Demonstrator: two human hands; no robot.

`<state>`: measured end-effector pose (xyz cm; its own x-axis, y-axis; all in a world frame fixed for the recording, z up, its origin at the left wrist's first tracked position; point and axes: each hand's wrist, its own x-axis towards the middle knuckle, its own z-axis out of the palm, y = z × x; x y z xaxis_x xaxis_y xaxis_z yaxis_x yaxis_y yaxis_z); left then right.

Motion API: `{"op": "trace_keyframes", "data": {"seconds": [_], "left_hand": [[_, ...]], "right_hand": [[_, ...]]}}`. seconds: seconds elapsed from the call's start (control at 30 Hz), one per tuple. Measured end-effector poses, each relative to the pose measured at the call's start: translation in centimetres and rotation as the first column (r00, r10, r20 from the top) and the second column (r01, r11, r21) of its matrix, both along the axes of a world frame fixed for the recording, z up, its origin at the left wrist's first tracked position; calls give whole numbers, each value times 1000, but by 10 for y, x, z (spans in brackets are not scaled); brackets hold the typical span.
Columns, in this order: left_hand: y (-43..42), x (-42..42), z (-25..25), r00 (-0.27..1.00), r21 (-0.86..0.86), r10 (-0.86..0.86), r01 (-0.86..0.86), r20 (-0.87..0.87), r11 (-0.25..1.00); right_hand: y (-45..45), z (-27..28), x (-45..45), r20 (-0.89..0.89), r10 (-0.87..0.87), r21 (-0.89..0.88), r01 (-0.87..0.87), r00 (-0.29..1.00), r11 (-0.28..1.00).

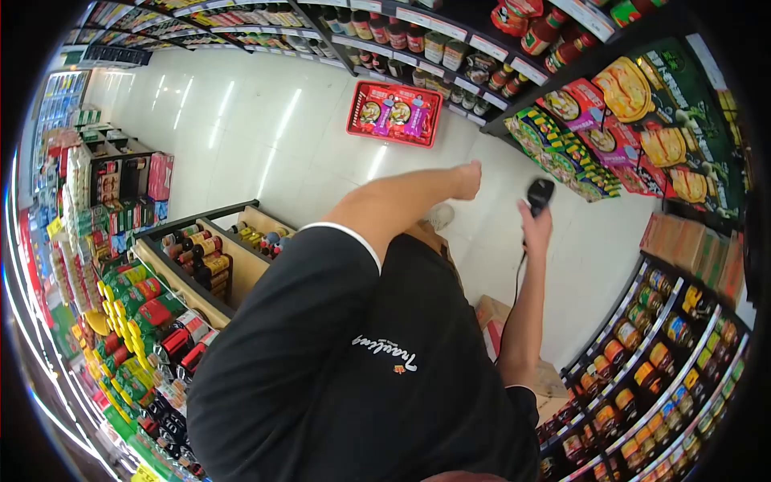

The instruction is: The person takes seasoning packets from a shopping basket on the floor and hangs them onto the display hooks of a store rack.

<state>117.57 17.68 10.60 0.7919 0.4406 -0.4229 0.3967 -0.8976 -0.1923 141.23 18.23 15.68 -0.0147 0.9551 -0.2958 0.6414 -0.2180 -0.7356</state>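
My right hand (536, 228) is wrapped around the handle of a black handheld scanner (541, 191), whose head points away from me. A dark cable (512, 299) hangs from the scanner along my forearm. My left hand (468, 180) is held out in front of my chest, seen from the back with its fingers curled in; nothing shows in it. Beyond it on the floor stands a red shopping basket (350, 120) holding red and purple food packets (395, 114). To the right of my hands hang green packets (554, 153) and red packets (574, 107) on a display.
Shelves of bottles and jars (414, 36) run along the far side. More jars (626, 333) fill a rack at the lower right, beneath cardboard boxes (683, 241). At left stands a wooden-sided display bin (241, 277). Cartons (491, 313) sit beside my body. Pale tiles (265, 120) cover the floor.
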Motion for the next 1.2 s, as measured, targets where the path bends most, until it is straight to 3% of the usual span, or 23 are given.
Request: {"op": "trace_keyframes", "data": {"seconds": [0.03,0.1,0.13,0.17,0.23,0.3,0.43,0.53,0.6,0.67,0.73,0.8,0.87,0.9,0.93,1.0,1.07,1.17,1.2], "left_hand": [[-6,5,-10,997,-88,30,-36,-75,995],[-23,6,-25,984,-186,96,-123,-150,975],[-35,5,-29,977,-214,133,-168,-168,962],[-46,-1,-25,970,-230,176,-212,-167,950],[-64,-9,-27,961,-243,231,-263,-152,934],[-78,-26,-26,947,-257,282,-313,-153,914],[-106,-75,-45,895,-314,410,-446,-176,838],[-128,-137,-83,799,-375,562,-599,-213,708],[-144,-200,-87,677,-359,719,-717,-156,598],[-179,-277,-43,516,-342,855,-814,-56,470],[-228,-331,-15,326,-363,918,-903,-226,231],[-294,-362,-65,181,-304,920,-950,-349,72],[-354,-376,-63,102,-316,906,-948,-410,-36],[-381,-377,-69,52,-368,904,-922,-425,-120],[-407,-376,-71,-46,-388,904,-893,-425,-228],[-442,-352,-71,-310,-430,845,-753,-436,-498],[-461,-329,-66,-592,-437,667,-505,-452,-744],[-473,-272,-89,-858,-515,384,-172,-340,-840],[-474,-254,-108,-870,-531,344,-117,-353,-839]], "right_hand": [[7,27,-42,-10,126,19,-126,992,992],[-4,99,-131,-225,355,-27,-371,907,928],[-16,108,-167,-344,523,232,-469,780,852],[-32,143,-203,-333,646,322,-561,687,763],[-61,191,-252,-246,810,300,-752,533,586],[-73,195,-283,-235,889,260,-856,392,446],[-67,141,-312,-35,907,224,-881,420,417],[-63,86,-305,162,807,110,-823,568,557],[-63,46,-284,250,707,16,-733,661,680],[-63,-17,-241,242,623,-17,-639,744,769],[-78,-33,-205,265,572,-128,-559,777,819],[-95,-58,-156,352,568,-226,-521,744,823],[-103,-64,-112,452,668,-373,-555,591,744],[-96,-143,-30,399,732,-351,-645,552,679],[-86,-141,-18,413,768,-439,-632,489,638],[-66,-115,-34,400,827,-569,-600,395,562],[-45,-88,-62,371,872,-647,-585,319,489],[-20,-32,-128,321,925,-718,-584,204,378],[-17,-17,-148,293,939,-734,-587,179,341]]}}
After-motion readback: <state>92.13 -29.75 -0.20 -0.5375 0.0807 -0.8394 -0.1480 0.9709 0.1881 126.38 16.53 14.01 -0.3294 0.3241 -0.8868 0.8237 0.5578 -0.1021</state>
